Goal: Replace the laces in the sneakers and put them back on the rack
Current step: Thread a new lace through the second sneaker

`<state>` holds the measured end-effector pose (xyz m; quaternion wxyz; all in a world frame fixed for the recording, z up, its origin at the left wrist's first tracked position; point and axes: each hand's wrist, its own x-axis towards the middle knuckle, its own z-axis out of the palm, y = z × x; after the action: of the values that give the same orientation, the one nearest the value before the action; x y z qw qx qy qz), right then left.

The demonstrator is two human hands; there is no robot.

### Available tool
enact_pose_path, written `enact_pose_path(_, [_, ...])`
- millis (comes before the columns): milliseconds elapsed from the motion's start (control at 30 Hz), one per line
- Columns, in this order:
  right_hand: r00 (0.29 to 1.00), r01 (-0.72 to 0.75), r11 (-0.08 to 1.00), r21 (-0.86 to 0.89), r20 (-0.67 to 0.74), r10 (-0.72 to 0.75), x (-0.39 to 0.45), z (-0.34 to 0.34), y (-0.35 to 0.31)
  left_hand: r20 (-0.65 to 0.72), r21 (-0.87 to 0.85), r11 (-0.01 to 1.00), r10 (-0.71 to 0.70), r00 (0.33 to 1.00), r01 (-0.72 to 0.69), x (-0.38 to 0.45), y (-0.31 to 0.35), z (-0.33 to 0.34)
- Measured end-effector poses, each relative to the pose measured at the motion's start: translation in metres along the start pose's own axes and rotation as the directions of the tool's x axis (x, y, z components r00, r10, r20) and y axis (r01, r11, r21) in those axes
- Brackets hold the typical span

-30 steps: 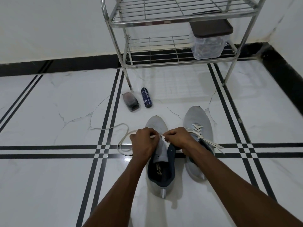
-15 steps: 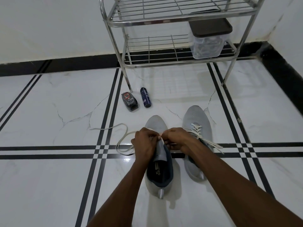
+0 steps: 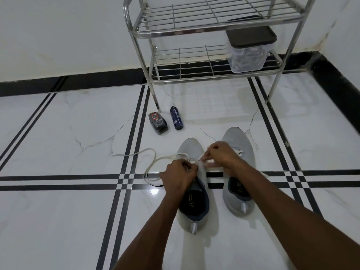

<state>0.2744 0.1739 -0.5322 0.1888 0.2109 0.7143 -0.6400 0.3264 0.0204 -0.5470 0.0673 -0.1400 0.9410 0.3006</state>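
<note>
Grey left sneaker (image 3: 191, 213) stands on the tiled floor (image 3: 58, 221); over its tongue the left hand (image 3: 178, 177) and right hand (image 3: 221, 155) each pinch the white lace (image 3: 153, 159). Just right stands the right sneaker (image 3: 240, 145). Beyond it lie two bottles (image 3: 167, 120), then the metal rack (image 3: 194, 30).
</note>
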Motion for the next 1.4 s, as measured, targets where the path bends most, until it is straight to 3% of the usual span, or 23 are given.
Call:
enact_pose_path(33, [0.987, 0.092, 0.995, -0.036, -0.13, -0.096, 0.003, -0.011, -0.005, -0.005, 0.0, 1.0, 0.007, 1.0, -0.007, -0.001, 0.001, 0.0])
enact_pose_path(67, [0.929, 0.181, 0.975, -0.131, -0.302, -0.213, 0.005, -0.022, -0.011, -0.018, 0.005, 1.0, 0.013, 1.0, -0.013, -0.003, 0.003, 0.0])
enact_pose_path(133, [0.735, 0.327, 0.898, -0.294, -0.518, -0.437, 0.007, -0.039, -0.018, -0.044, -0.005, 1.0, 0.014, 0.999, -0.014, -0.007, 0.009, -0.001])
enact_pose_path(167, [0.694, 0.382, 0.855, -0.351, -0.502, -0.516, 0.007, -0.042, -0.02, -0.044, -0.02, 1.0, 0.013, 0.999, -0.014, -0.009, 0.011, -0.002])
enact_pose_path(233, [0.765, 0.42, 0.768, -0.484, -0.266, -0.586, 0.006, -0.036, -0.015, -0.027, -0.048, 0.999, 0.009, 1.0, -0.01, -0.011, 0.013, -0.002])
enact_pose_path(300, [0.877, 0.391, 0.656, -0.645, 0.045, -0.479, 0.01, -0.018, 0.001, -0.006, -0.064, 0.998, 0.01, 1.0, -0.01, -0.011, 0.011, -0.002])
enact_pose_path(333, [0.9, 0.384, 0.595, -0.706, 0.144, -0.411, 0.011, -0.009, 0.01, 0.002, -0.064, 0.998, 0.011, 1.0, -0.011, -0.01, 0.011, -0.002])
enact_pose_path(400, [0.908, 0.373, 0.487, -0.79, 0.202, -0.368, 0.012, 0.006, 0.024, 0.002, -0.057, 0.998, 0.017, 1.0, -0.017, -0.009, 0.009, 0.0])
enact_pose_path(500, [0.891, 0.363, 0.42, -0.832, 0.179, -0.418, 0.013, 0.012, 0.026, -0.016, -0.09, 0.996, 0.011, 1.0, -0.013, -0.011, 0.008, 0.0])
enact_pose_path(567, [0.854, 0.324, 0.51, -0.797, 0.014, -0.521, 0.013, -0.001, 0.012, -0.024, -0.113, 0.994, -0.008, 1.0, 0.005, -0.012, 0.008, -0.001])
enact_pose_path(600, [0.802, 0.282, 0.626, -0.727, -0.18, -0.57, 0.012, -0.014, 0.002, -0.027, -0.126, 0.992, -0.016, 0.999, 0.012, -0.012, 0.009, -0.001])
enact_pose_path(667, [0.628, 0.257, 0.809, -0.529, -0.545, -0.556, 0.007, -0.043, -0.018, -0.031, -0.153, 0.988, -0.029, 0.999, 0.024, -0.012, 0.007, -0.002])
enact_pose_path(700, [0.558, 0.269, 0.824, -0.499, -0.616, -0.556, 0.004, -0.053, -0.025, -0.034, -0.164, 0.986, -0.036, 0.999, 0.03, -0.012, 0.007, -0.002])
enact_pose_path(733, [0.542, 0.28, 0.81, -0.516, -0.611, -0.577, 0.001, -0.059, -0.027, -0.037, -0.168, 0.985, -0.041, 0.998, 0.034, -0.012, 0.007, -0.002])
enact_pose_path(767, [0.582, 0.3, 0.781, -0.548, -0.543, -0.605, 0.0, -0.058, -0.027, -0.04, -0.172, 0.984, -0.041, 0.998, 0.033, -0.012, 0.008, -0.002])
enact_pose_path(800, [0.665, 0.321, 0.744, -0.587, -0.419, -0.618, -0.003, -0.052, -0.023, -0.044, -0.177, 0.984, -0.042, 0.998, 0.033, -0.013, 0.008, -0.001])
enact_pose_path(867, [0.842, 0.352, 0.664, -0.66, -0.087, -0.533, -0.002, -0.03, -0.002, -0.051, -0.186, 0.982, -0.043, 0.998, 0.033, -0.014, 0.01, -0.002])
enact_pose_path(900, [0.884, 0.368, 0.61, -0.702, 0.06, -0.464, -0.001, -0.02, 0.009, -0.053, -0.194, 0.98, -0.042, 0.998, 0.031, -0.014, 0.01, -0.002])
enact_pose_path(967, [0.904, 0.383, 0.517, -0.765, 0.198, -0.378, 0.002, -0.001, 0.028, -0.046, -0.208, 0.978, -0.035, 0.998, 0.024, -0.013, 0.007, -0.001])
enact_pose_path(1100, [0.894, 0.362, 0.467, -0.807, 0.159, -0.418, 0.015, 0.014, 0.035, -0.036, -0.218, 0.976, -0.007, 0.999, -0.001, -0.013, 0.006, 0.0])
enact_pose_path(1233, [0.808, 0.324, 0.694, -0.643, -0.194, -0.556, 0.02, -0.013, 0.02, -0.052, -0.247, 0.969, -0.017, 0.998, 0.003, -0.009, 0.0, 0.001])
enact_pose_path(1300, [0.753, 0.329, 0.726, -0.605, -0.296, -0.588, 0.01, -0.027, 0.012, -0.046, -0.257, 0.966, -0.015, 0.999, 0.003, -0.008, -0.003, 0.001])
enact_pose_path(1400, [0.74, 0.341, 0.63, -0.698, -0.214, -0.638, 0.0, -0.022, 0.011, -0.06, -0.328, 0.944, 0.0, 0.998, -0.02, -0.009, -0.005, 0.003])
